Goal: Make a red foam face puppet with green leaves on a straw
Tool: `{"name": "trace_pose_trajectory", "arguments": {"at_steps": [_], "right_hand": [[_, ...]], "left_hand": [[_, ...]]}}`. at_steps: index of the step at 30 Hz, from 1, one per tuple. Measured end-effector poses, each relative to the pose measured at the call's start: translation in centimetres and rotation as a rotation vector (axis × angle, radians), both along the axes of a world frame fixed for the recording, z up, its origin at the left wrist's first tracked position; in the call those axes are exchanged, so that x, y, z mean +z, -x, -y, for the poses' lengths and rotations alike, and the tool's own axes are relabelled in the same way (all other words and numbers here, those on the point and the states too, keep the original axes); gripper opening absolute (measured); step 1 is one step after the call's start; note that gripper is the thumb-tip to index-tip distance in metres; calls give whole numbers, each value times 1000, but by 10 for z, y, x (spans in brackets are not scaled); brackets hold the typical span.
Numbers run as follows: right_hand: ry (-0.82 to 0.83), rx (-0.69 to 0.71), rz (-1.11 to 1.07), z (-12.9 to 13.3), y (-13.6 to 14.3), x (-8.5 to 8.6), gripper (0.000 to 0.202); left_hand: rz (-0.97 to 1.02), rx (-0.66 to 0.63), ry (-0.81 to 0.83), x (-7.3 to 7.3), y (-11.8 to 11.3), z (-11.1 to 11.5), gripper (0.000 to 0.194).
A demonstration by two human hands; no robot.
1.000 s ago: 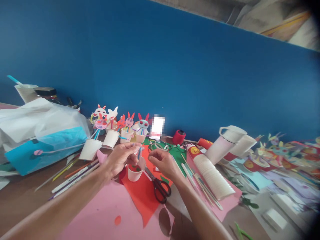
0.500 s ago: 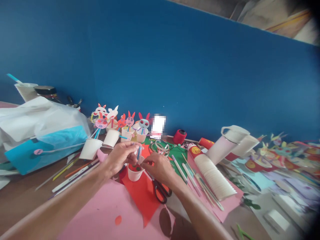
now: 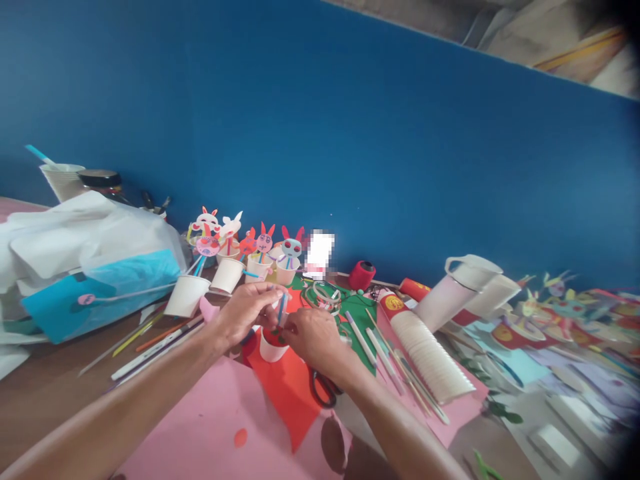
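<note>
My left hand (image 3: 253, 308) is closed, with its thumb and fingers pinching a narrow blue strip (image 3: 283, 308) upright over a white paper cup (image 3: 273, 350). Close against the strip's lower end, my right hand (image 3: 315, 333) has its fingers pressed together; whatever they grip is hidden. Red and some green show inside the cup, which stands on a red paper sheet (image 3: 287, 400). Black-handled scissors (image 3: 325, 393) lie partly beneath my right wrist. Behind my left hand, a white cup (image 3: 227, 275) leans over.
Paper rabbit figures (image 3: 264, 240) stand in cups along the blue wall. A stack of paper cups (image 3: 430, 353) lies on its side at right, beside several markers (image 3: 360, 338). A white jug (image 3: 453, 290) stands behind. At left sits a plastic bag (image 3: 100, 227). Pink paper (image 3: 210, 413) covers the front.
My right hand's fingers have come up from the cup's rim to the strip, nearer my left fingers. My left hand keeps its pinch. The whole view has shifted slightly.
</note>
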State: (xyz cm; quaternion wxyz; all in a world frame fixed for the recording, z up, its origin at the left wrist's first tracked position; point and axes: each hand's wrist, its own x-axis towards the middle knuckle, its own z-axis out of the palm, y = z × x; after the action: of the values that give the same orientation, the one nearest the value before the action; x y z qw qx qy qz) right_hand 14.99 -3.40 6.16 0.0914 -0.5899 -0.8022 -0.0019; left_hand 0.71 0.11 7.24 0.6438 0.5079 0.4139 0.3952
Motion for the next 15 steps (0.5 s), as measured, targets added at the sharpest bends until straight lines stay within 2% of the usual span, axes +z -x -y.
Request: {"name": "trace_pose_trajectory", "arguments": {"at_steps": [6,10,15], "right_hand": [[-66,38,-166,8,-8,10,11],[-70,56,-388,10,-22,21,10],[-63,42,-671,1,-38,25,8]], "left_hand": [[11,-13,-5,-2,1,0,27],[10,-7,-16,-5,2,-1,28],[1,-7,-10,-5,1,-1,33]]}}
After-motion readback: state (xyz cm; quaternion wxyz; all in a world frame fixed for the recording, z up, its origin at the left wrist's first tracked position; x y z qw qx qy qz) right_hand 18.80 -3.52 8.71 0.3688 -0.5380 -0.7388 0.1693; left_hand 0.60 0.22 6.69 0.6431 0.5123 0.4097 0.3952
